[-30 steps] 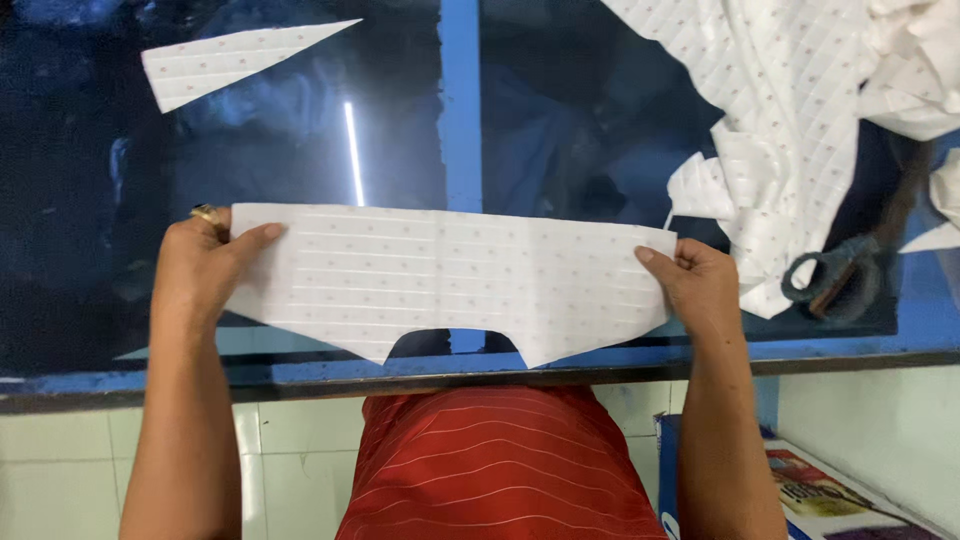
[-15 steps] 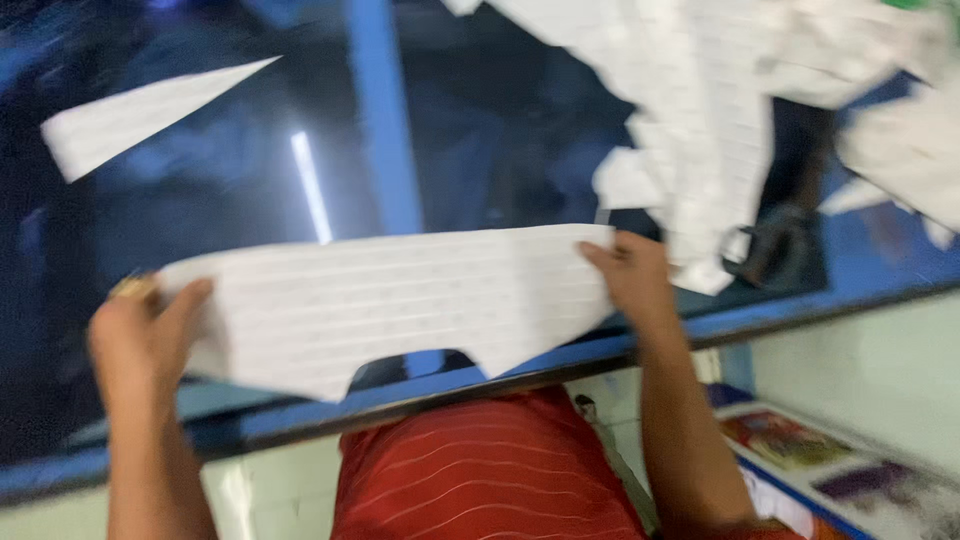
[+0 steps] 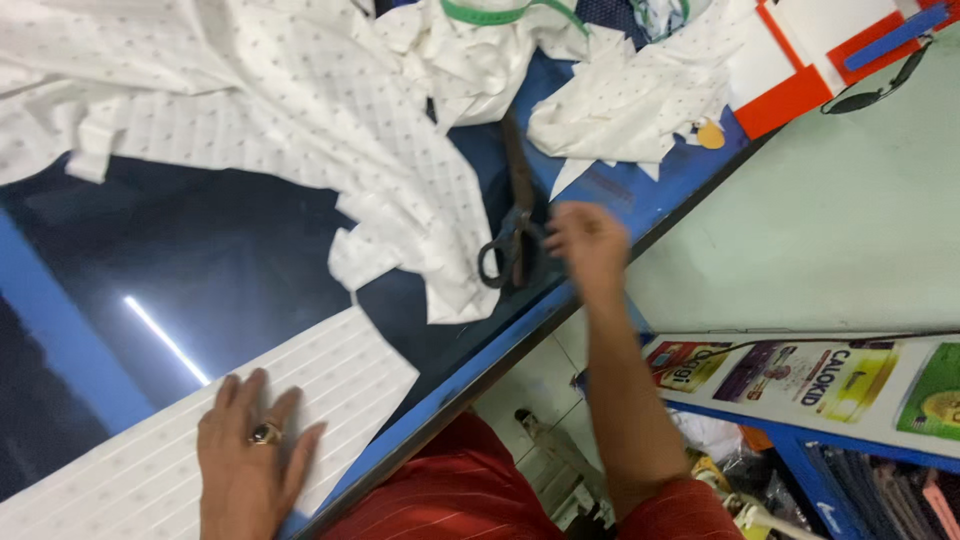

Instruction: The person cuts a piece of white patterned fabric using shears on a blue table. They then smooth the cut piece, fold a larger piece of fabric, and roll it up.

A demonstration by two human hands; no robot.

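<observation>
Already the cut piece (image 3: 190, 440) lies flat at the near edge of the dark worktop (image 3: 200, 250), with the left hand (image 3: 250, 460) spread open and pressed on it. Beyond it the right hand (image 3: 585, 245), blurred, fingers loosely open and holding nothing, hovers just beside the scissors (image 3: 515, 245), which lie untouched against the heap of white cloth (image 3: 300, 110); further cutting seems not yet begun.

A dark glass tabletop (image 3: 180, 260) with blue edging (image 3: 520, 335) mirrors a ceiling light strip (image 3: 165, 340); pale green floor (image 3: 830, 220).
</observation>
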